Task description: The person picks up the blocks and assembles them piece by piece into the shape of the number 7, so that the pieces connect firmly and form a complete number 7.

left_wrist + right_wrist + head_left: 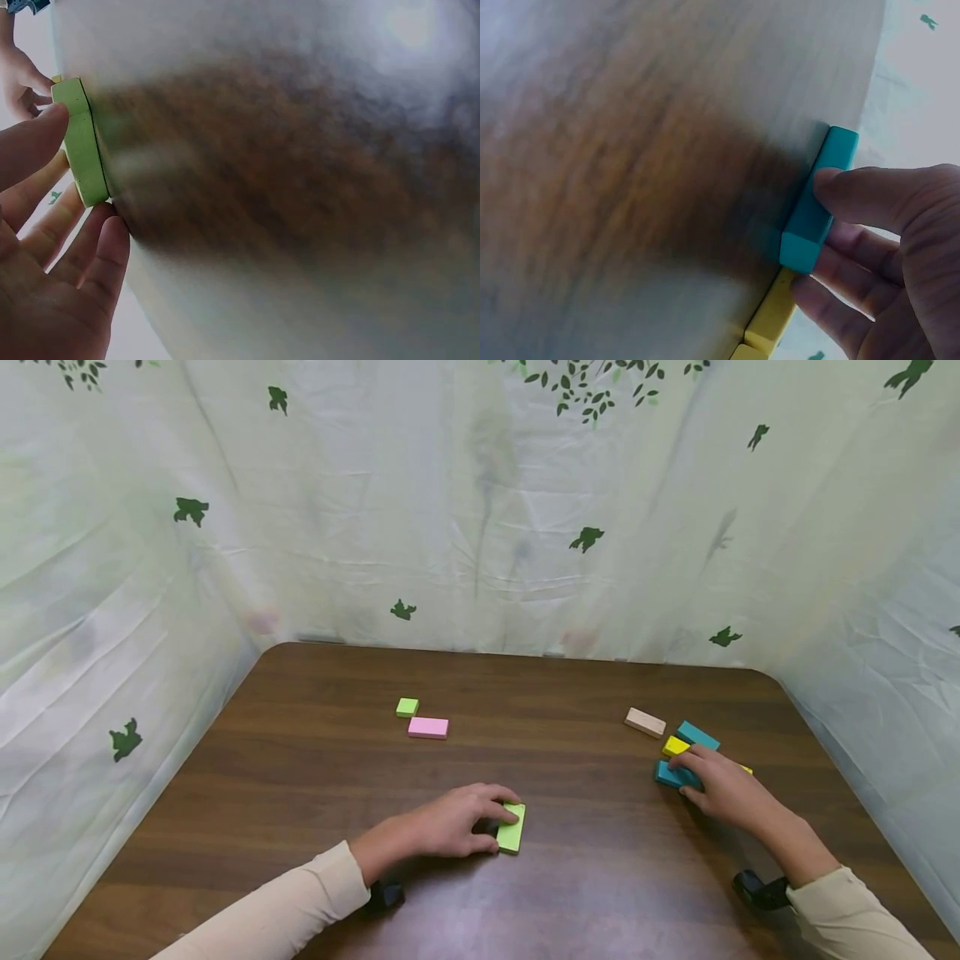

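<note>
At centre, the half-curled left hand (463,822) pinches a green block (511,838).

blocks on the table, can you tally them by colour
Lime-green rectangular blocks: 2
Teal rectangular blocks: 2
Yellow rectangular blocks: at least 2, partly hidden by the right hand in the head view
Pink rectangular block: 1
Pale beige rectangular block: 1
Total: at least 8

Lime block (512,835) and nearer teal block (808,214) lie flat, well apart.
</note>
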